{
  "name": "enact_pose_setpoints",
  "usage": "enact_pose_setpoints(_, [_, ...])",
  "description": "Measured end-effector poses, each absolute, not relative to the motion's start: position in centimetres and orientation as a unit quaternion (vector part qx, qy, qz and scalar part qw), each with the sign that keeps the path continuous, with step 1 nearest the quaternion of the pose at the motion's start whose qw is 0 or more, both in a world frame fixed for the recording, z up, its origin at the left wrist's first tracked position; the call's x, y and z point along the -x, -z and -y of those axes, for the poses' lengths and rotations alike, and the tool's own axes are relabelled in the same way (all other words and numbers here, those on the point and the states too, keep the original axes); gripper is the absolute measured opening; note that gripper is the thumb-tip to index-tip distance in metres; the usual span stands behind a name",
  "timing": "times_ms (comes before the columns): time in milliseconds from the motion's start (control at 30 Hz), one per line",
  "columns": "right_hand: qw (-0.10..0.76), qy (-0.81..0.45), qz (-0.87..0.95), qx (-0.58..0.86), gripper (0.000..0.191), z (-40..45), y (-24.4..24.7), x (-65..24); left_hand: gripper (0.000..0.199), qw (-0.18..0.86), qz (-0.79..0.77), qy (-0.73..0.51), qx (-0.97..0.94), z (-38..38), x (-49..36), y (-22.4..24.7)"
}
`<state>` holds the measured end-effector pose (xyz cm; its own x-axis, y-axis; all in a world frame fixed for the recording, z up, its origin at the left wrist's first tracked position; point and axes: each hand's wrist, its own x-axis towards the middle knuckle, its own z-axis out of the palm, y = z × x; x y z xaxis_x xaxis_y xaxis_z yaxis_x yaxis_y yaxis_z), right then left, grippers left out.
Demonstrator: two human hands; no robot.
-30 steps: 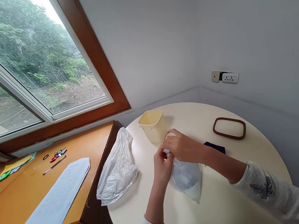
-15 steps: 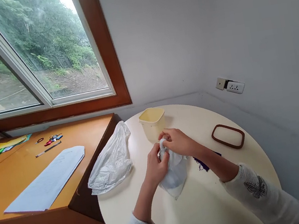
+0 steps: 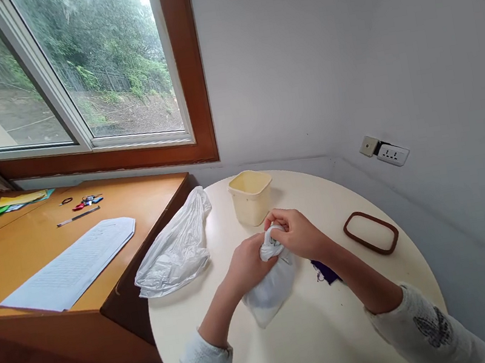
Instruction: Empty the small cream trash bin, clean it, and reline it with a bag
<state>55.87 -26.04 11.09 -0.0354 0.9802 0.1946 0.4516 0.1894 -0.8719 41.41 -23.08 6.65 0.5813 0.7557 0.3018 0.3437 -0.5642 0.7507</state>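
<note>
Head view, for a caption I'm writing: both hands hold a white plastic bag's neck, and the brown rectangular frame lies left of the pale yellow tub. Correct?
Not quite: the head view shows the brown rectangular frame right of the pale yellow tub. The left hand and right hand do hold a white plastic bag by its neck.

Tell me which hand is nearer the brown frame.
Right: the right hand is left of the brown frame, holding the gathered top of the white bag; the left hand is farther left, on the same bag.
</note>
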Motion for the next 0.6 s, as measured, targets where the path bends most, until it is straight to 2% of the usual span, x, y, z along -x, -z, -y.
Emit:
enact_pose_setpoints(133, [0.402,-0.275,0.658,0.575,0.010,26.5,-12.1,-56.7,0.010,0.314,-0.330,-0.281,-0.845,23.2,-41.0,-7.3])
enact_pose_setpoints(267, [0.437,-0.369,0.609,0.549,0.007,26.6,-12.9,-58.1,0.048,0.419,-0.276,-0.275,-0.820,23.9,-40.7,-8.7])
enact_pose_setpoints(333, [0.471,-0.429,0.567,0.522,0.008,26.7,-12.8,-58.6,0.054,0.490,-0.232,-0.264,-0.798,24.0,-40.7,-9.5])
enact_pose_setpoints(467, [0.534,-0.499,0.508,0.457,0.012,27.1,-12.0,-58.5,0.048,0.572,-0.192,-0.260,-0.754,23.9,-40.9,-10.4])
enact_pose_setpoints(600, [0.552,-0.534,0.488,0.414,0.016,27.2,-11.1,-57.5,0.029,0.549,-0.252,-0.307,-0.736,23.9,-41.4,-10.7])
